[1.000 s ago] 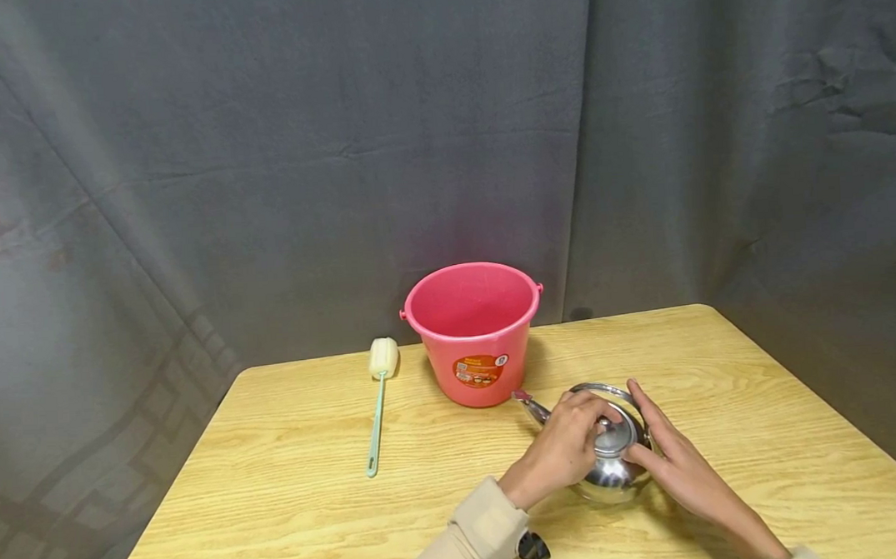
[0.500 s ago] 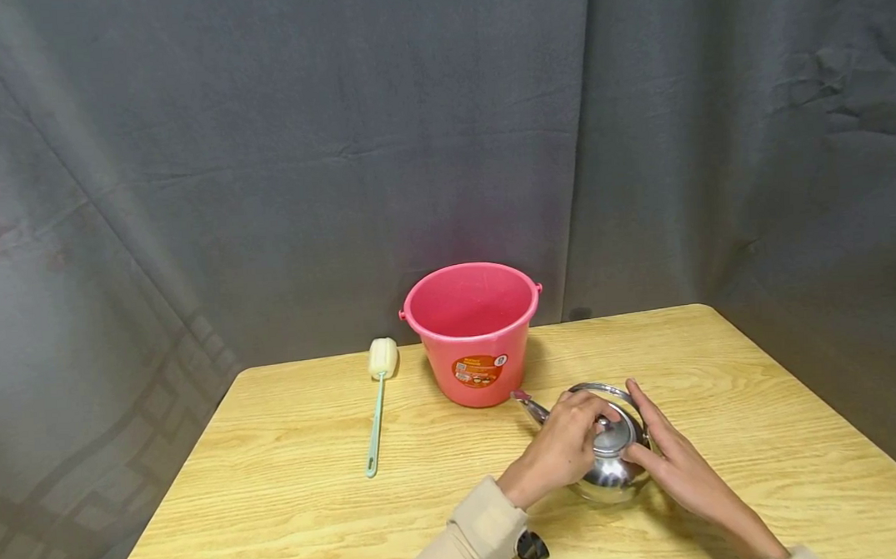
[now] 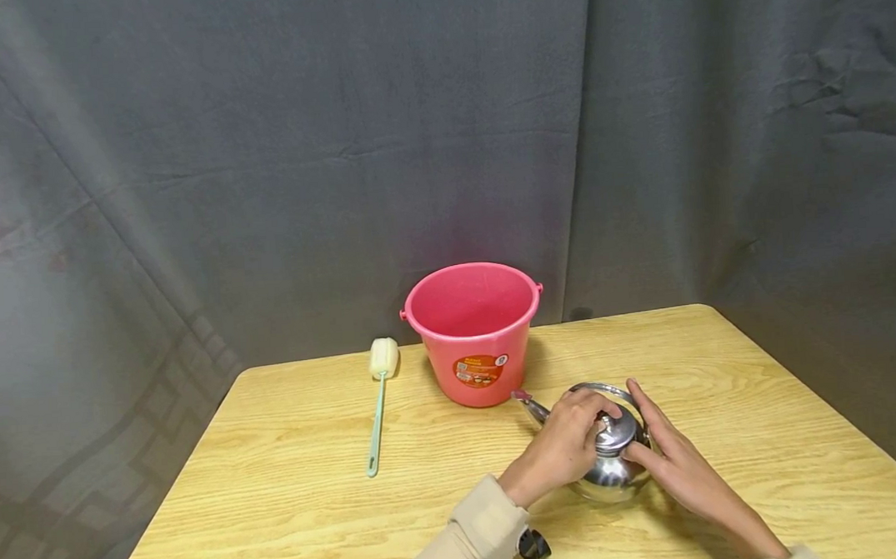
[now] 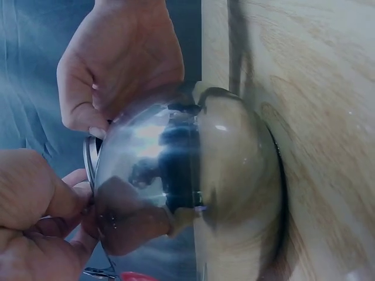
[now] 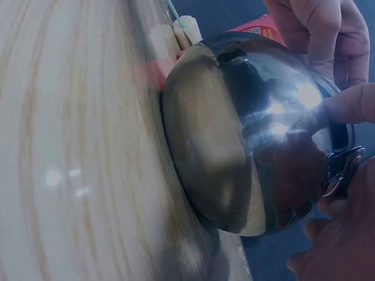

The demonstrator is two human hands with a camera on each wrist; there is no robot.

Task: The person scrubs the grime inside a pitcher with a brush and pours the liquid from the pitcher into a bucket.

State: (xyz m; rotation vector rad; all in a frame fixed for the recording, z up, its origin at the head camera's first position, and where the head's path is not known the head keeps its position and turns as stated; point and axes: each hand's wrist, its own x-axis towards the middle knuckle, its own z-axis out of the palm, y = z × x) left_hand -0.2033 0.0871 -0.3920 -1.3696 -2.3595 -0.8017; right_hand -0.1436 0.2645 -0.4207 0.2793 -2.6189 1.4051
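A shiny steel kettle [image 3: 610, 472] stands on the table at the right, its spout [image 3: 534, 408] turned toward the bucket. My left hand [image 3: 564, 445] pinches the knob of the kettle's lid [image 3: 620, 430], and the lid is slightly tilted. On the kettle's right side rests my right hand [image 3: 681, 465], fingers extended beside the handle [image 3: 610, 387]. Its thumb touches the kettle's shoulder, as the left wrist view shows beside the steel body [image 4: 152, 152]. In the right wrist view my left hand [image 5: 331, 29] is beyond the kettle [image 5: 252, 134]. Fingers hide part of the lid.
A pink bucket [image 3: 470, 354] with an orange label stands at the back, close to the spout tip. Left of it lies a sponge brush [image 3: 375, 420] with a pale green handle. Grey curtains [image 3: 337, 151] hang behind the wooden table [image 3: 277, 487].
The lid has tilted in my left hand, its top turning at the kettle's opening. My right hand, the kettle body, bucket and brush stay where they were.
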